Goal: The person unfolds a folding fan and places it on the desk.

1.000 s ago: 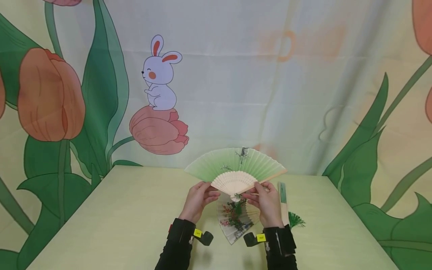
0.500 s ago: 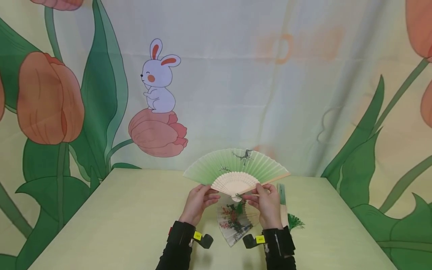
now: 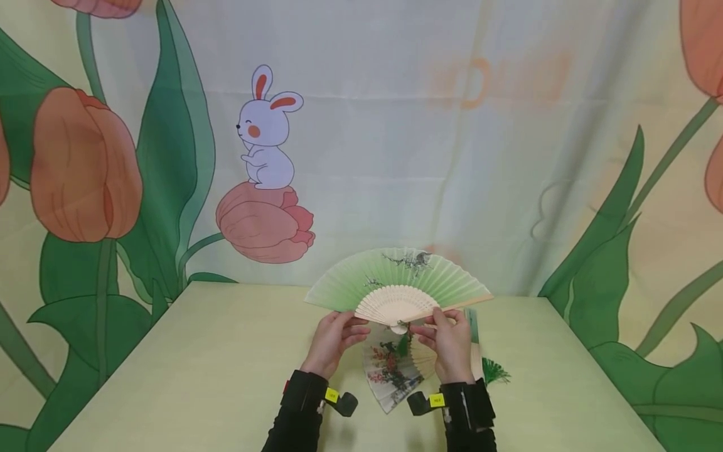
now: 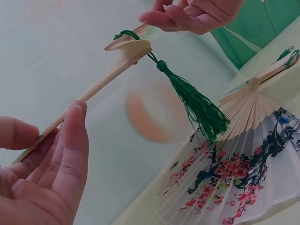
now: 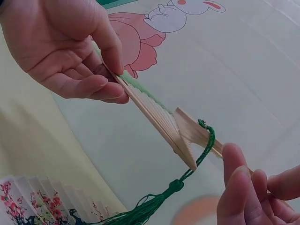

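A spread green folding fan [image 3: 384,270] with a pale wooden base is held up above the table. My left hand [image 3: 330,342] pinches its left outer rib between thumb and fingers. On the other side my right hand [image 3: 450,345] pinches the right outer rib. In the left wrist view, a dark green tassel [image 4: 192,101] hangs from the fan's pivot. Both hands also show in the right wrist view, the left hand [image 5: 65,51] at upper left and the right hand [image 5: 253,197] at lower right.
Beneath the held fan lies a white floral folding fan [image 3: 386,376], spread on the pale table [image 3: 198,376]. Right of it lies a folded fan [image 3: 473,326], partly behind my right hand, with a green tassel [image 3: 495,371]. A printed curtain [image 3: 367,125] stands behind.
The green fan has spread a little wider, its right edge swinging outward and down. More of its dark branch pattern shows. Both hands stay nearly in place, still holding it.
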